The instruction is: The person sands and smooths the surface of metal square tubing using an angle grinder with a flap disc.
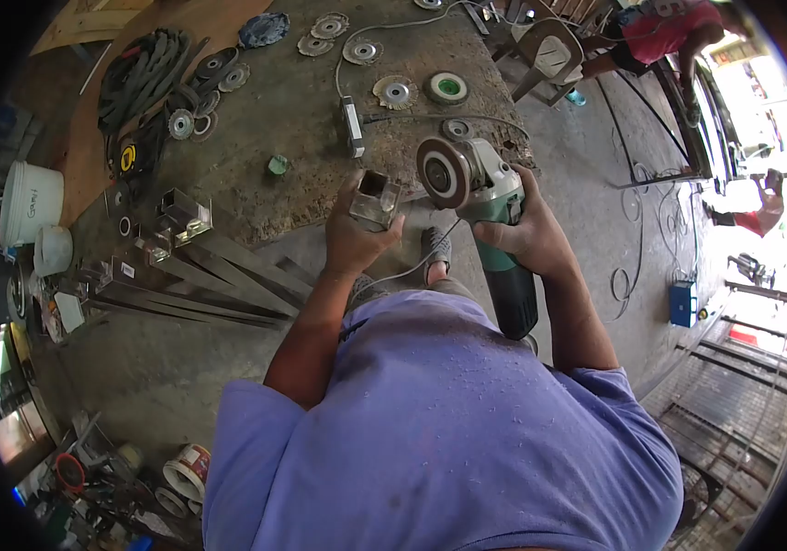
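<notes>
My left hand (357, 237) is wrapped round a short piece of square metal tube (376, 199), its hollow end facing up. In my right hand (528, 230) is a green and black angle grinder (503, 266), gripped near its metal head. The grinder's round disc (443, 173) points toward the tube, with a gap between them. Both hands are in front of my body at the near edge of the worn workbench (306, 170). A green lump (278, 164) lies on the bench left of the tube.
Several discs (363, 50) and a power strip (353, 127) with cables lie on the bench. Long metal strips (219, 280) extend below left. White buckets (32, 204) stand at far left. A person (669, 32) bends at the upper right; another person (762, 207) is farther right.
</notes>
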Motion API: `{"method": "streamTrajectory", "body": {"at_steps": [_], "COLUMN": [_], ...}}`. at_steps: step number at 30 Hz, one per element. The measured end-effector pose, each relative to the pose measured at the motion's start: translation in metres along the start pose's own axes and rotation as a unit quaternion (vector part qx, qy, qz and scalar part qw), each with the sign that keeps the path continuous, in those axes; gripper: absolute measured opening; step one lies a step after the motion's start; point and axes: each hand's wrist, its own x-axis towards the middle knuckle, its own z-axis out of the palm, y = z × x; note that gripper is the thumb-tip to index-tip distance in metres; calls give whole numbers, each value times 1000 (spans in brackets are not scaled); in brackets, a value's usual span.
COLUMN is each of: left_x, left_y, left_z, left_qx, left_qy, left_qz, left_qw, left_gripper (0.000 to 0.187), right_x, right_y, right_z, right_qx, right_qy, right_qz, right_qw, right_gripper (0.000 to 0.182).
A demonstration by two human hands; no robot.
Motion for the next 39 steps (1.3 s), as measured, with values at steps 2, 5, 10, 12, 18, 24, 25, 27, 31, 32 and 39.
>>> {"method": "streamTrajectory", "body": {"at_steps": [2, 5, 10, 12, 18, 24, 25, 27, 31, 32, 39], "left_x": [6, 6, 13, 19, 22, 22, 23, 22, 20, 19, 19], "left_y": [5, -12, -7, -19, -26, -27, -27, -26, -27, -28, -31], "left_z": [-6, -7, -3, 2, 4, -2, -3, -4, -4, -3, 0], "left_qx": [74, 93, 45, 49, 119, 133, 142, 136, 124, 125, 91], "left_qy": [-19, 10, 64, 81, 73, 33, 31, 28, 28, 30, 19], "left_qz": [35, 17, 41, 71, 154, 144, 165, 160, 123, 124, 103], "left_qw": [996, 995, 996, 993, 978, 980, 976, 977, 984, 984, 990], "left_gripper": [57, 45, 43, 45, 59, 62, 62, 62, 62, 62, 63], "right_x": [-3, -7, 0, 11, 48, 69, 72, 74, 71, 70, 73], "right_y": [1, 2, -5, -7, -18, -24, -21, -20, -22, -22, -28], "right_z": [-1, -1, 3, 7, 17, 21, 20, 20, 20, 20, 16], "right_qx": [8, 19, -24, -46, -62, -65, -65, -66, -79, -85, -115], "right_qy": [0, -4, -32, -46, -83, -101, -105, -112, -116, -116, -139], "right_qz": [1, -2, -12, -11, -20, -47, -46, -41, -36, -37, -25], "right_qw": [1000, 1000, 999, 998, 994, 992, 991, 991, 989, 989, 983], "right_gripper": [102, 102, 104, 104, 101, 96, 95, 95, 96, 97, 103]}}
